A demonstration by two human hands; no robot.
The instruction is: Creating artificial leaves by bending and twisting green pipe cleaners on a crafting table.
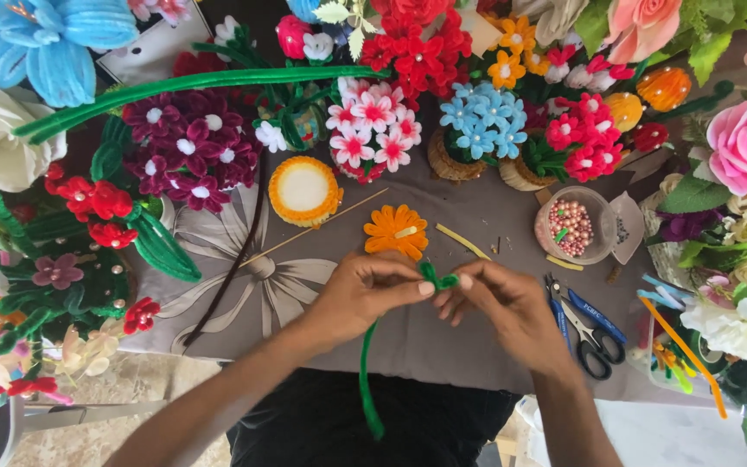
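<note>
Green pipe cleaner (370, 363) is held at its curled upper end between both hands, just below the orange pipe-cleaner flower (397, 230) lying on the table (477, 216); its long stem hangs down past the table edge toward the person's lap. Left hand (365, 290) pinches the stem with thumb and forefinger pressed together. Right hand (503, 303) pinches the curled tip likewise. Blue-handled scissors (585, 324) lie just beside the right hand. Round clear tub of pink beads (574, 227) stands beyond them.
</note>
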